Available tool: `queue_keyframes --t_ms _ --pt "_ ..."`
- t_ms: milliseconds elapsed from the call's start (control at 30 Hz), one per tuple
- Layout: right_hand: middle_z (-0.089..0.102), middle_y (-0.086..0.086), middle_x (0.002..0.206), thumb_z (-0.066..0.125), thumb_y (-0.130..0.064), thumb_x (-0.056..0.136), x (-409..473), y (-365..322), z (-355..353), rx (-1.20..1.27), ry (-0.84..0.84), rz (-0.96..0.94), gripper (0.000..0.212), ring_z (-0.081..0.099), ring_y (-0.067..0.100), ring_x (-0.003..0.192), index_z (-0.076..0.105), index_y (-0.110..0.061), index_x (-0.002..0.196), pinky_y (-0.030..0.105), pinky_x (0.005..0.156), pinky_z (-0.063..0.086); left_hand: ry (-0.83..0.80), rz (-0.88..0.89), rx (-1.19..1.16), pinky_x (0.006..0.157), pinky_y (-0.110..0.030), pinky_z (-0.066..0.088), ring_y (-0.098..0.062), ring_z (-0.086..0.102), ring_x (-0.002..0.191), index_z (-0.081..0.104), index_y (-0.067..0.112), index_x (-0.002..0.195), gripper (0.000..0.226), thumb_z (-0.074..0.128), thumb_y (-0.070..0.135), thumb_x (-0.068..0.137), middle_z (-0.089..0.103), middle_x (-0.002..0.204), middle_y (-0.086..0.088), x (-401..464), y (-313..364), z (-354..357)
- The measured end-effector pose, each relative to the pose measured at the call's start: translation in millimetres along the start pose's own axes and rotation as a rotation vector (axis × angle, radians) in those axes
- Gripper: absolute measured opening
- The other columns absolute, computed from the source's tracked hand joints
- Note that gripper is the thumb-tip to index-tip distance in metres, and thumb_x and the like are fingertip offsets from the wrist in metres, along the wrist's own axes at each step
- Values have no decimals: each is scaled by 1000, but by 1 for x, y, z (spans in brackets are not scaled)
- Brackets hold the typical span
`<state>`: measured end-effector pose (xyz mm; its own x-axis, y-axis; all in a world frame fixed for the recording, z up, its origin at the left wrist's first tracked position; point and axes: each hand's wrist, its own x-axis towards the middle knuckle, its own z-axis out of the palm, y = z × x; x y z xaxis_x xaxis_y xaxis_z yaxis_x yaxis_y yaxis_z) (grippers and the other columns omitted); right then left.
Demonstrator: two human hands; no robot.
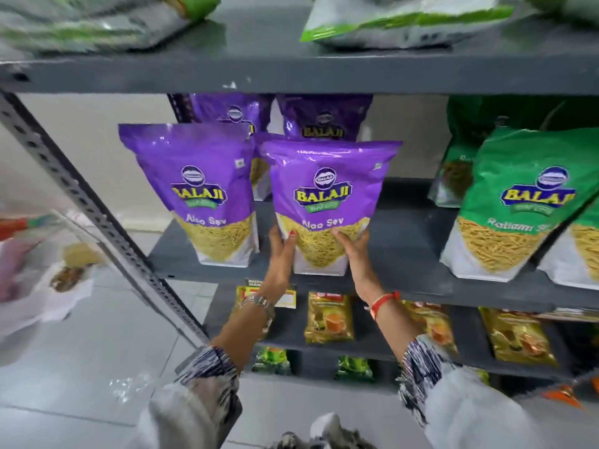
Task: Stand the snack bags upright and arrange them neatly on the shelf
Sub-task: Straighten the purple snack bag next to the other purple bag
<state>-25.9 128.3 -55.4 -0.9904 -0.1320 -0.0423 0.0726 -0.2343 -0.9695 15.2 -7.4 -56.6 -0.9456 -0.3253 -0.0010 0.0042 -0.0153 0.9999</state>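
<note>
A purple Aloo Sev snack bag (327,196) stands upright at the front edge of the grey middle shelf (405,254). My left hand (280,254) grips its lower left side and my right hand (356,254) grips its lower right side. A second purple bag (194,189) stands upright just to its left, almost touching. Two more purple bags (324,119) stand behind them, partly hidden. Green Ratlami Sev bags (512,205) stand upright at the right of the same shelf.
A bare gap of shelf lies between the held bag and the green bags. Green-and-white bags (402,21) lie flat on the shelf above. Small yellow packets (327,317) fill the lower shelf. A slotted metal upright (81,196) runs diagonally at left.
</note>
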Motion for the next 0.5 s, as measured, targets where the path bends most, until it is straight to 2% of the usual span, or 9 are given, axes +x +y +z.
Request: queue_keyframes --t_ms 67,133,200,233,300,400,500 --pt "50 15 139 72 -45 57 2 3 5 2 14 -2 95 50 26 127 30 -11 136 41 107 42 -28 -39 4 108 -16 16 1 11 134 2 17 146 60 34 30 97 8 151 10 0 3 2" --pt "50 12 139 72 -45 60 3 6 7 -1 24 0 94 50 23 126 29 -14 137 43 109 40 -35 -25 -15 102 -12 19 2 15 127 4 17 145 56 32 26 98 14 144 11 3 3 2" --pt "51 7 135 71 -42 65 7 10 8 -14 26 6 90 55 17 119 26 -15 138 30 99 48 -64 -17 -33 112 -27 27 -6 27 132 15 23 140 49 35 30 96 26 141 9 7 2 -5" --pt "53 4 130 68 -38 68 9 11 9 -18 17 8 85 57 10 112 24 -16 138 20 88 52 -81 -24 -49 113 -35 30 -12 33 134 20 25 135 44 37 31 96 31 141 5 11 1 -7" --pt "56 -2 119 63 -33 71 10 12 13 -12 9 8 78 57 2 102 24 -16 137 7 69 51 -85 -59 -66 110 -38 34 -17 39 131 21 22 134 42 37 29 96 36 140 -1 15 3 -11" --pt "57 -9 108 62 -32 71 10 9 15 -22 30 20 71 58 2 98 27 -18 131 6 64 50 -92 -66 -60 99 -29 38 -12 42 121 14 16 142 51 34 26 97 37 138 -1 15 9 -12" --pt "58 -9 107 62 -32 71 10 10 14 -27 34 26 69 59 3 98 28 -19 130 7 64 51 -91 -71 -60 104 -34 38 -14 42 126 13 16 143 53 35 27 96 35 142 -3 15 6 -13"
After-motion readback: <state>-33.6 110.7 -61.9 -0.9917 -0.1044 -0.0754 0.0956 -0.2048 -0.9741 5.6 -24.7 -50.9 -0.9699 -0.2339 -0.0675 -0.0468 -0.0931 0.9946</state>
